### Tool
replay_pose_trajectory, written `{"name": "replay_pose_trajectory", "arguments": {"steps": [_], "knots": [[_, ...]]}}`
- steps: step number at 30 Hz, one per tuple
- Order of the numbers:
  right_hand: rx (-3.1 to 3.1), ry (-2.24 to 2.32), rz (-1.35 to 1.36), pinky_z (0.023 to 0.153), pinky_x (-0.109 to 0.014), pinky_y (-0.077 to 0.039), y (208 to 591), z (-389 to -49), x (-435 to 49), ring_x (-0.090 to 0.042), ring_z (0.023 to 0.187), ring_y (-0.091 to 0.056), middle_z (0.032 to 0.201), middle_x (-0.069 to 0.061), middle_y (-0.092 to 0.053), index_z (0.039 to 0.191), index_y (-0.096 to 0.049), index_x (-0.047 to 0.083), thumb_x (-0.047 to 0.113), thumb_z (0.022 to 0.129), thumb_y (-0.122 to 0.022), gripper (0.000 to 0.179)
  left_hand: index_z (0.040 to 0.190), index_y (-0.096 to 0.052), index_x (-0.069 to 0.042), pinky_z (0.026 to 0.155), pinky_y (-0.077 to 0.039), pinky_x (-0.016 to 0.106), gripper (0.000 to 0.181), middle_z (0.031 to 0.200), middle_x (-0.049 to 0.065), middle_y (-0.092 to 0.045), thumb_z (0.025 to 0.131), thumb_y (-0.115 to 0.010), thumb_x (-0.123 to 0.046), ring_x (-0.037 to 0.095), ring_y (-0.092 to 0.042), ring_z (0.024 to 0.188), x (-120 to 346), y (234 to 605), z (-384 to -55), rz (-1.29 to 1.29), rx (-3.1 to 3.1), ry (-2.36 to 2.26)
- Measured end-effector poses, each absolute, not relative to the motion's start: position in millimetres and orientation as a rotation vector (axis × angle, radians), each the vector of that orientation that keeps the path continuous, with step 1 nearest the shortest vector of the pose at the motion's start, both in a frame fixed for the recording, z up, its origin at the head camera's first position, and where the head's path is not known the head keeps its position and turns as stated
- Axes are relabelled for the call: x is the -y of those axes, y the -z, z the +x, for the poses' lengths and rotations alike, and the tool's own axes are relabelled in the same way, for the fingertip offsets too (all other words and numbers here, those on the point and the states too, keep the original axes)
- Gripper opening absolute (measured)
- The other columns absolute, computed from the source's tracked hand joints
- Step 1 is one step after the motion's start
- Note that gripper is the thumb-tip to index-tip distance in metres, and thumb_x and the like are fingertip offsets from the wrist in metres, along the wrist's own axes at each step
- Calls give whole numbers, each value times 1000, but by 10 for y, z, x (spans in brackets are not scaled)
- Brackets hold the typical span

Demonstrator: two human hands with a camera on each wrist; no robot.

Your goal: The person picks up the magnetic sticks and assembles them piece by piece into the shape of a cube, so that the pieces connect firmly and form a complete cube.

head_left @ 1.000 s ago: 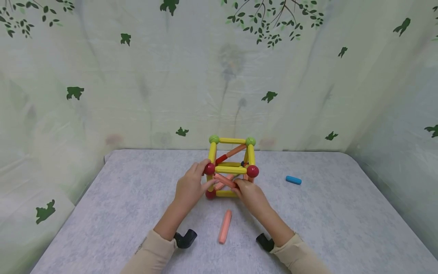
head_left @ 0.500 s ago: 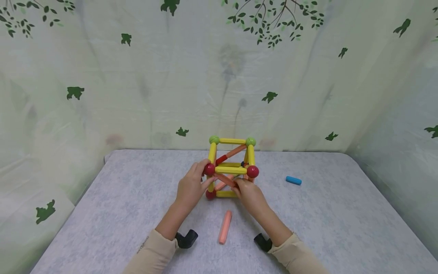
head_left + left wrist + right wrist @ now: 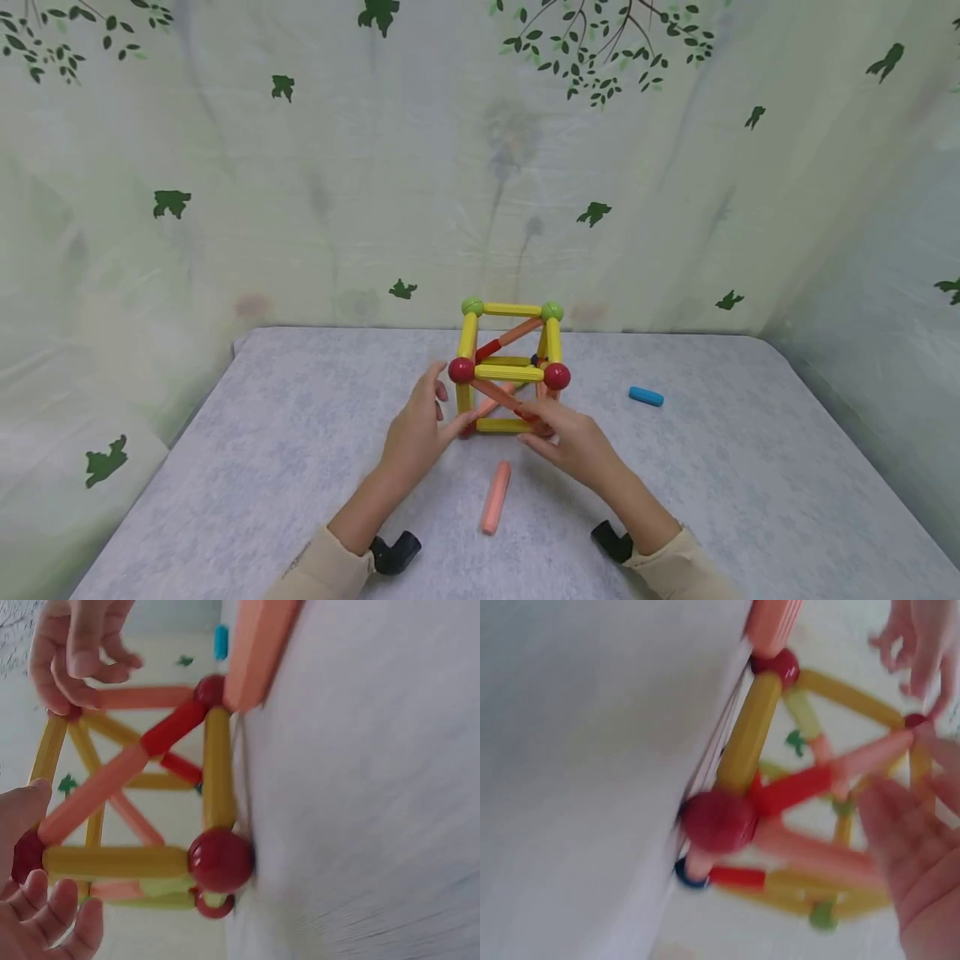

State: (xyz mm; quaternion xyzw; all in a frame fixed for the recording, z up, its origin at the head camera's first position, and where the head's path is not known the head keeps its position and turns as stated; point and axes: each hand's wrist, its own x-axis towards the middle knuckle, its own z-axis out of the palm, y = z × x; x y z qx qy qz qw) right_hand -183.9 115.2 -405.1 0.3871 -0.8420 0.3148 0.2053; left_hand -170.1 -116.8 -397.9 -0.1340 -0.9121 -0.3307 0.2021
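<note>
A cube-like frame of yellow magnetic rods (image 3: 509, 374) joined by red and green balls stands mid-table in the head view. Across its near face slants a pink rod (image 3: 94, 793) joined to a short red rod (image 3: 172, 729). That line runs from the upper left red ball (image 3: 461, 370) to the lower right red ball (image 3: 211, 691). My left hand (image 3: 417, 425) is beside the upper left ball, thumb and fingers spread around it. My right hand (image 3: 577, 442) lies at the frame's lower right, its thumb and fingers apart; it partly hides that corner in the head view.
A loose pink rod (image 3: 495, 498) lies on the grey table (image 3: 300, 467) in front of the frame, between the forearms. Farther right lies a short blue rod (image 3: 647, 396). A patterned curtain (image 3: 337, 167) hangs behind the table.
The right hand has let go of the pink rod and drawn slightly right and down. The left fingers have loosened from the upper left ball. The pink rod now slopes across the near face.
</note>
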Motion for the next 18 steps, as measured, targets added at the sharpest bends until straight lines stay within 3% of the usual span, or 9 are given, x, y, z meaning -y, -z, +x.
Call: {"name": "replay_pose_trajectory", "arguments": {"steps": [3,8,13,18], "knots": [[2214,-1025,1126,63,-24,-51,4052,-1856,-1421,-12,71,-60,88,-5,-64,102,-61,1,3,67,-77,38,122,-36,-2,43,-36,19,68,84,2,-46,73,-75,-28,8,-40,60,1128,4039,-1552,-386,2604,1012],[2197,-1066,806,66,-27,-50,4061,-2003,-1849,-15,73,-58,84,-5,-63,97,-61,2,5,72,-75,29,118,-40,-4,50,-39,22,60,90,3,-47,76,-71,-36,11,-44,67,1025,4124,-1404,-449,2841,1142],[2506,-972,498,83,-45,-44,4192,-2184,-2199,-27,99,-53,108,-13,-58,114,-55,2,16,80,-69,40,132,-38,-13,63,-45,28,72,102,-2,-50,76,-68,-45,11,-50,81,918,4247,-1384,-557,3122,1142],[2780,-850,496,94,-54,-29,4329,-2283,-2454,-40,118,-36,127,-24,-42,127,-44,-3,12,84,-64,50,137,-36,-18,80,-45,36,72,113,-2,-53,77,-69,-39,8,-49,92,874,4319,-1355,-669,3240,1042]]}}
